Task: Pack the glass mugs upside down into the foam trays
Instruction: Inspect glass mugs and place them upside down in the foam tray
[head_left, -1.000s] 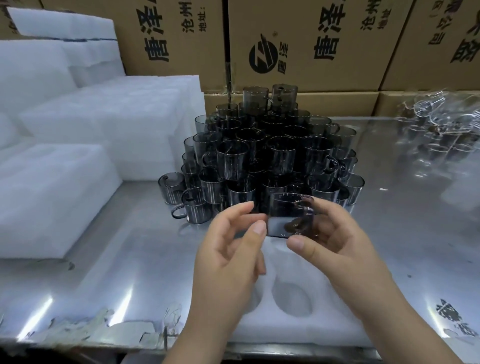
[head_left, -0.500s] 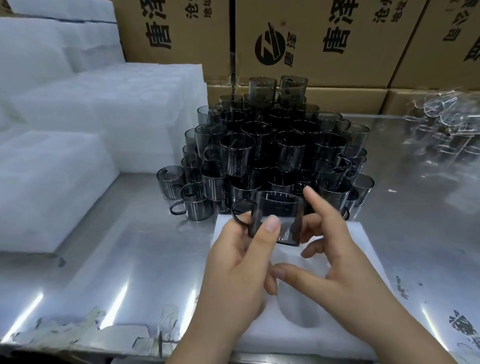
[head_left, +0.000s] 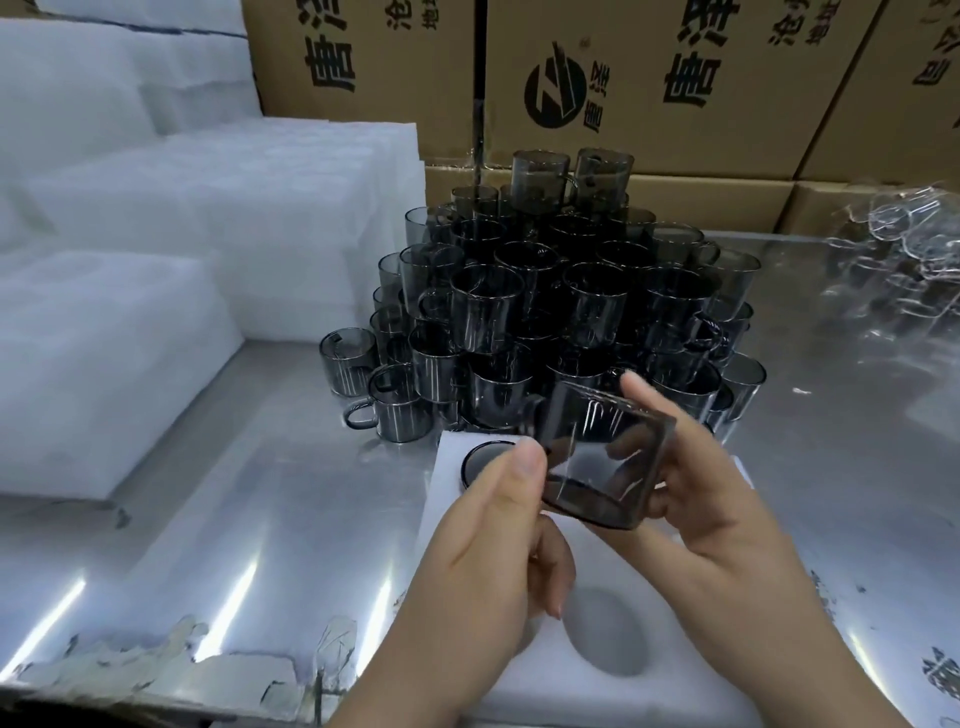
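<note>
**Mug in both hands, tilted over the foam tray**

Back wall: brown cartons (head_left: 597, 78) stacked side by side, with black printed characters and a round logo. Faces are shut, so contents are not visible.

Left side: white foam tray stacks (head_left: 208, 208) in stepped piles. The nearest block rests on the table.

Front edge: one foam tray (head_left: 649, 686) lies flat under the hands.
- Its far-left pocket holds a seated mug (head_left: 483, 457). Only a dark round end shows, partly behind the left thumb.
- Another round pocket (head_left: 608, 631) sits near the front, between the wrists.
- The hands cover the rest of the tray.

Surface: table (head_left: 234, 519) is shiny sheet metal with streaky light reflections and torn film along the near edge.

Centre: mug pile (head_left: 561, 291) is smoky grey glass mugs with handles, several tiers high, right behind the tray's far edge. I cannot tell if it touches the tray.

Far right: clear glassware (head_left: 904, 249), blurred, no detail.

The held mug (head_left: 602, 462) is above the tray's far half and off the foam. It is tipped well over toward its side, with one round end facing down and toward the camera. I cannot tell which end is the rim. The handle is a blur at its left.

The left hand (head_left: 483, 561) has its thumb pressed on the mug's left wall and its fingers curled under. The right hand (head_left: 727, 519) wraps the right side, with the index finger laid over the far top edge. Both hands are clamped on the mug.
</note>
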